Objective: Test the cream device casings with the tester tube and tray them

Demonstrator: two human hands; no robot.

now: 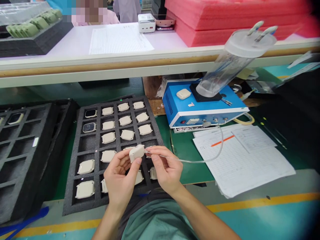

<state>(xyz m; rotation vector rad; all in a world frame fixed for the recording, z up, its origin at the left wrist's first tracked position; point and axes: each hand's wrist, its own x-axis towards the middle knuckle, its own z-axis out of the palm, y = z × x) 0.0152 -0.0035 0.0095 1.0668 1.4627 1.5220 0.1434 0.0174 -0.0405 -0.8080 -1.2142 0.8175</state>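
My left hand (121, 176) grips a cream watch case (136, 153) between thumb and fingers, above the foam tray. In my right hand (168, 168) the tip of a clear thin tube (195, 161) is pinched, and its end meets the side of the watch case. The tube curves back to the front of a blue box-shaped machine (205, 110). Below my hands lies a dark grey foam tray (87, 143) with several cream watch cases in its compartments. Two of them, at the far left corner, show dark screens. My hands hide some of the near compartments.
A watch case (183, 94) and a tilted clear cylinder (222, 71) stand on the machine. Papers with an orange pen (222, 140) lie right. More foam trays (25, 150) stand left. A shelf (75, 68) crosses behind, bearing pink foam (200, 23); a person is beyond.
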